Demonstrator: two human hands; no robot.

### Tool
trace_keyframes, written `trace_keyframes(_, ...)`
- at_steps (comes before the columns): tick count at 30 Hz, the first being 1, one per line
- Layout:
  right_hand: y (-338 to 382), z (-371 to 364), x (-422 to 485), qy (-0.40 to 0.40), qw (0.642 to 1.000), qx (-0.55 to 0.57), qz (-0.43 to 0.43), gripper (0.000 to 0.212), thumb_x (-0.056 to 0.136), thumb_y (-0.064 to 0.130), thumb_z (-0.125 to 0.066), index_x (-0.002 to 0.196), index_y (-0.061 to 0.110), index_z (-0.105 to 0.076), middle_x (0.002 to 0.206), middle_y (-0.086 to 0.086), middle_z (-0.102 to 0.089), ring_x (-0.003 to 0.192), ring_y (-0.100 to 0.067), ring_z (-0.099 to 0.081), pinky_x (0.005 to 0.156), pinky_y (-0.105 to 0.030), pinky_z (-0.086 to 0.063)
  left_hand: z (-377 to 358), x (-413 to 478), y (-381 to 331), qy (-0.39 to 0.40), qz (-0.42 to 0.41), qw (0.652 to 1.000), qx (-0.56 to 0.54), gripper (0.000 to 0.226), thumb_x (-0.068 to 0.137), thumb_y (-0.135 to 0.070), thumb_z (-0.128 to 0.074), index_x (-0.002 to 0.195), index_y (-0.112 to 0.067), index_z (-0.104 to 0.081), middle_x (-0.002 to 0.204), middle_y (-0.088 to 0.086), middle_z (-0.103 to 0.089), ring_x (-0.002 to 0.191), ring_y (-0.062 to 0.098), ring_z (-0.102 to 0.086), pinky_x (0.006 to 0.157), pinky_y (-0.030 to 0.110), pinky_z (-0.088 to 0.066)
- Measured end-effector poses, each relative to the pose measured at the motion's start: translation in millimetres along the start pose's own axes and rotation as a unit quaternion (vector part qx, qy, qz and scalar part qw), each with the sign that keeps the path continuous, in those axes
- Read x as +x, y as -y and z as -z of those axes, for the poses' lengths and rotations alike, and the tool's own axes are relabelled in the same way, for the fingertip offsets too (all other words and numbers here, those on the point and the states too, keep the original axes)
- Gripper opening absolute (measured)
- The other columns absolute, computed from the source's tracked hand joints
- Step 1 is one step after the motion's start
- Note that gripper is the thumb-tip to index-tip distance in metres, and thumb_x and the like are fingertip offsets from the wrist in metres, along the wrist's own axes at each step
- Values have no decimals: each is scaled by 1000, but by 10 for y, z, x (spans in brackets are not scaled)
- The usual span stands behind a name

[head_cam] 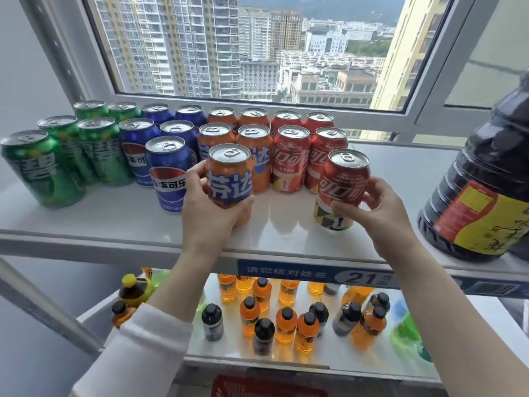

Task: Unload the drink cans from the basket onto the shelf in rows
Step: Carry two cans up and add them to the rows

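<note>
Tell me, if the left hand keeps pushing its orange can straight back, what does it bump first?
Probably the orange can right behind the held can in the left hand. The gap is hard to judge.

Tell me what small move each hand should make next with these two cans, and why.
Probably release both. The orange can in the left hand and the red can in the right hand seem to stand on the shelf, fronting their colour rows.

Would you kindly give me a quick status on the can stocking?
Left hand on orange can, right hand on red can. Both at shelf front. Nothing in the way.
</note>
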State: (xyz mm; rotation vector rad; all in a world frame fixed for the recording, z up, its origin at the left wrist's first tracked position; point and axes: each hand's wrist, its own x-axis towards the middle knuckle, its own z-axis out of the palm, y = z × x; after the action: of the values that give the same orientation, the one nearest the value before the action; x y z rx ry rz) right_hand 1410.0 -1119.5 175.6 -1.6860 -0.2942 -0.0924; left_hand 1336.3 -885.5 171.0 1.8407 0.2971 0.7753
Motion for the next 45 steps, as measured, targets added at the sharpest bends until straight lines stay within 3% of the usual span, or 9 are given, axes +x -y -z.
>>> trace_keyframes(8,-54,-69,105,12,1000,-13,-7,58,67,9,-78,116,16,-48,110,3,-60,107,-13,-56,91,-30,-48,-12,16,57,-4,6,1000,23,80,66,-15,-81,130,-18,-34,113,-9,-49,106,3,-48,77,6,-41)
trace_keyframes(13,-45,-93,94,13,999,-50,-7,63,69,13,-78,123,12,-45,116,-1,-58,112,-15,-54,83,-19,-46,5,20,51,7,9,999,51,83,66,-15,-81,131,-16,-28,127,-1,-48,113,6,-47,81,4,-43)
trace_keyframes(15,1,-88,85,22,996,-80,-8,70,68,17,-79,127,13,-42,119,1,-55,113,-15,-52,81,-17,-45,51,17,17,24,0,997,79,93,66,-18,-81,135,-20,-19,134,6,-44,119,13,-48,95,22,-46)
trace_keyframes(18,133,-52,85,17,994,-110,-6,88,66,22,-80,139,17,-31,132,-2,-46,115,-13,-47,86,-26,-43,189,-1,-112,30,-50,985,163,102,63,-30,-82,138,-25,-12,140,10,-37,122,22,-49,93,44,-48)
trace_keyframes(22,367,-7,132,-20,982,-183,41,100,58,42,-77,141,14,-29,138,-8,-44,119,-17,-46,95,-30,-41,398,101,-464,14,-164,952,257,84,64,-41,-79,133,-24,-35,135,5,-42,125,23,-42,97,37,-38)
trace_keyframes(26,524,-88,175,-7,957,-280,74,91,60,45,-80,135,11,-41,134,-10,-46,124,-21,-45,104,-35,-38,467,442,-641,191,-190,882,387,89,65,-45,-77,141,-23,-36,143,3,-41,133,22,-33,107,36,-28)
trace_keyframes(29,585,-155,191,-9,943,-322,83,88,62,43,-80,134,8,-43,134,-11,-46,126,-22,-42,103,-30,-34,445,585,-628,255,-176,845,436,86,66,-44,-77,140,-28,-36,140,5,-43,132,23,-35,105,38,-32)
trace_keyframes(34,600,-180,226,-51,945,-312,86,73,66,32,-82,127,8,-49,128,-10,-54,117,-21,-50,95,-25,-38,463,652,-647,273,-182,844,425,64,69,-43,-76,127,-38,-49,125,2,-50,120,21,-43,84,30,-32)
trace_keyframes(45,605,-136,298,-34,965,-252,57,74,65,22,-84,127,9,-46,124,-7,-57,111,-22,-56,96,-34,-46,489,786,-603,244,-182,828,472,65,70,-47,-73,128,-35,-49,110,8,-53,114,29,-36,96,45,-36)
